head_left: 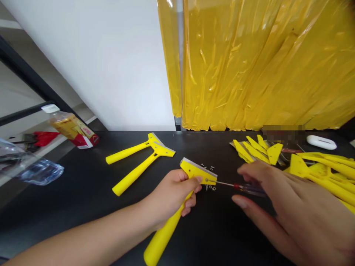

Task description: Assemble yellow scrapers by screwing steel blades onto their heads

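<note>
My left hand (180, 188) is wrapped round a yellow scraper (163, 236), its thumb pressed on the wide head that carries a metal blade. Into a screw on that head reaches the tip of a thin screwdriver (244, 187) with a red and clear handle. My right hand (294, 207) holds the screwdriver at its handle end; thumb and index finger are spread on either side of it, and the other fingers are hidden. Small loose screws (212, 187) lie on the black table beside the scraper head. Two more yellow scrapers (135, 173) rest to the left.
On the right lie yellow scraper heads or plates (255, 147) and a pile of yellow scraper handles (327, 170). A white case (321, 142) is behind them. A drink bottle (72, 127) and clear plastic packaging (41, 171) are at left. Yellow film (263, 66) hangs behind the table (91, 207).
</note>
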`<action>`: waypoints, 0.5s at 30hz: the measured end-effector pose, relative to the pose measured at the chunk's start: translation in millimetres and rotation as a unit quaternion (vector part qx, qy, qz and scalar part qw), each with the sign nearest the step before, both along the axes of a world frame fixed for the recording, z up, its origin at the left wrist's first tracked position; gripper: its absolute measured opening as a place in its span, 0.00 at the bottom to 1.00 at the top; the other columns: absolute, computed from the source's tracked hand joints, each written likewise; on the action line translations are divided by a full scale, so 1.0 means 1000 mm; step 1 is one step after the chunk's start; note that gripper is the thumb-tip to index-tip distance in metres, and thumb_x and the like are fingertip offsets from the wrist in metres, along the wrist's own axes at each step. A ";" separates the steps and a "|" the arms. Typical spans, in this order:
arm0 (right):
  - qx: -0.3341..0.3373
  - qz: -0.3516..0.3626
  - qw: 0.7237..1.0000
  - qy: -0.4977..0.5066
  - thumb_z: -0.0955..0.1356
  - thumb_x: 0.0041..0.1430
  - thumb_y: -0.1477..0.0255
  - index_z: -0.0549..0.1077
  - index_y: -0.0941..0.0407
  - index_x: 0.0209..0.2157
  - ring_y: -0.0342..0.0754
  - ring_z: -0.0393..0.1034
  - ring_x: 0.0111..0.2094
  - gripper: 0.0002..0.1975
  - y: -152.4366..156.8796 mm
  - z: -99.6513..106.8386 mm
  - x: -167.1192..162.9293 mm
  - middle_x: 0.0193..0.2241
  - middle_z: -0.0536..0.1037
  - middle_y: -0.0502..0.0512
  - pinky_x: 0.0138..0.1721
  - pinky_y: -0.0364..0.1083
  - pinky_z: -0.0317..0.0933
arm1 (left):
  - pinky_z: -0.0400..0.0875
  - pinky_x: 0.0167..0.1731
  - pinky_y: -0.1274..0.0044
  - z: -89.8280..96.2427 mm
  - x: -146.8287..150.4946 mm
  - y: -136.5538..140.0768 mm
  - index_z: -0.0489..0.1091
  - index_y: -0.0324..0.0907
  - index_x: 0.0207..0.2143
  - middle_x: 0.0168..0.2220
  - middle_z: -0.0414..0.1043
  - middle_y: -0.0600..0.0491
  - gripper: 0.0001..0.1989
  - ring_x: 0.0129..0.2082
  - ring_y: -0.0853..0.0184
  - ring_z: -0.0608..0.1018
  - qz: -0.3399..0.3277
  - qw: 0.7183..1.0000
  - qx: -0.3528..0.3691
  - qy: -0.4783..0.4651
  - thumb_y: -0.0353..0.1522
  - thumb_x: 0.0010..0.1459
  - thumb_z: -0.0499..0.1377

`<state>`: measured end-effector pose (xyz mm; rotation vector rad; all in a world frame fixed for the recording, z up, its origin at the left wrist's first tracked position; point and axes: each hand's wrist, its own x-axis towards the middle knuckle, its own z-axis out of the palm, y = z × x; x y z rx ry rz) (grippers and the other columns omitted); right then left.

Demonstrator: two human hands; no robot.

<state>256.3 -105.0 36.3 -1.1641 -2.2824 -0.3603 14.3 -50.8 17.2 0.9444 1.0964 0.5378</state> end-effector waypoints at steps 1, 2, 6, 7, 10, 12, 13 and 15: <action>0.002 0.002 1.000 0.001 0.63 0.78 0.67 0.69 0.53 0.46 0.52 0.77 0.30 0.06 0.000 0.000 0.000 0.35 0.80 0.56 0.31 0.52 0.62 | 0.58 0.16 0.83 0.000 0.000 0.000 0.66 0.42 0.30 0.16 0.60 0.63 0.15 0.13 0.76 0.61 -0.001 1.000 -0.001 0.002 0.36 0.71 0.61; -0.002 0.010 1.000 0.004 0.63 0.78 0.69 0.69 0.53 0.45 0.52 0.77 0.30 0.05 0.000 0.000 0.000 0.34 0.80 0.55 0.32 0.51 0.62 | 0.58 0.16 0.83 0.000 0.000 -0.001 0.66 0.42 0.30 0.16 0.60 0.63 0.15 0.13 0.76 0.61 -0.002 1.000 -0.001 0.003 0.36 0.71 0.61; -0.003 0.007 1.000 0.004 0.63 0.79 0.66 0.68 0.53 0.42 0.50 0.74 0.26 0.08 0.002 0.001 0.000 0.30 0.77 0.52 0.29 0.51 0.60 | 0.57 0.16 0.82 0.000 -0.001 -0.002 0.66 0.43 0.29 0.16 0.59 0.62 0.16 0.13 0.76 0.61 -0.004 1.000 0.002 0.005 0.38 0.70 0.61; 0.006 0.000 1.000 -0.002 0.63 0.79 0.66 0.69 0.53 0.44 0.52 0.76 0.28 0.08 0.002 0.001 0.000 0.33 0.79 0.55 0.30 0.52 0.61 | 0.57 0.16 0.82 0.000 -0.001 -0.002 0.66 0.43 0.29 0.16 0.59 0.62 0.16 0.14 0.76 0.61 -0.004 1.000 0.002 0.003 0.38 0.70 0.61; -0.006 0.009 1.000 -0.013 0.62 0.78 0.69 0.69 0.53 0.43 0.51 0.75 0.27 0.06 0.003 0.000 0.000 0.32 0.79 0.54 0.30 0.51 0.60 | 0.57 0.16 0.82 -0.002 -0.001 -0.002 0.66 0.43 0.29 0.17 0.59 0.62 0.16 0.14 0.76 0.61 -0.002 1.000 0.003 -0.003 0.38 0.68 0.63; -0.019 0.011 1.000 -0.012 0.63 0.78 0.69 0.68 0.52 0.41 0.50 0.73 0.23 0.07 0.003 0.000 0.000 0.28 0.77 0.51 0.28 0.51 0.58 | 0.57 0.16 0.82 -0.003 -0.001 -0.002 0.66 0.43 0.29 0.18 0.61 0.62 0.16 0.15 0.76 0.61 0.001 1.000 0.006 -0.007 0.39 0.67 0.64; -0.017 0.009 1.000 -0.010 0.63 0.78 0.69 0.68 0.52 0.42 0.50 0.73 0.24 0.06 0.003 0.000 0.000 0.29 0.78 0.52 0.28 0.51 0.58 | 0.57 0.16 0.82 -0.003 -0.001 -0.002 0.66 0.42 0.29 0.19 0.61 0.62 0.16 0.15 0.76 0.61 0.003 1.000 0.008 -0.009 0.39 0.67 0.64; -0.018 0.013 1.000 -0.008 0.63 0.77 0.70 0.69 0.53 0.43 0.50 0.75 0.25 0.05 0.003 0.000 0.000 0.30 0.79 0.53 0.28 0.51 0.59 | 0.57 0.16 0.82 -0.003 -0.002 -0.002 0.66 0.42 0.30 0.19 0.62 0.61 0.15 0.15 0.76 0.61 0.002 1.000 0.007 -0.007 0.39 0.67 0.64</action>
